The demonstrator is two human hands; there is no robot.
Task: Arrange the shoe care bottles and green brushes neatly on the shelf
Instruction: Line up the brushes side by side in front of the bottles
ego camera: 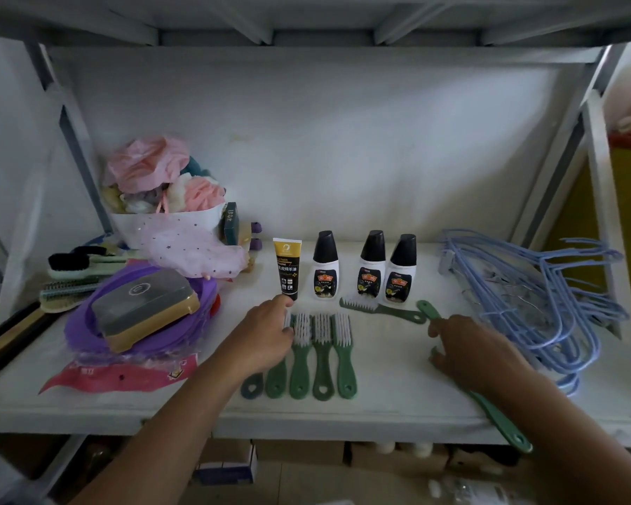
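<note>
Three white shoe care bottles (372, 267) with black caps stand in a row at mid shelf, beside a black and yellow tube (287, 268). Several green brushes (321, 355) lie side by side in front, bristles away from me. My left hand (266, 337) rests on the leftmost brushes, fingertips near the tube's base. Another green brush (379, 308) lies slanted before the bottles. My right hand (467, 348) lies over two more green brushes (429, 310); one handle (503, 424) juts past the shelf's front edge. Whether the fingers grip them is unclear.
The white shelf (379, 406) holds blue hangers (547, 297) at the right. At the left lie purple plastic lids (150, 333) under a grey and gold box (144, 308), other brushes (73, 275), and a white basket (168, 220) of pink bath sponges.
</note>
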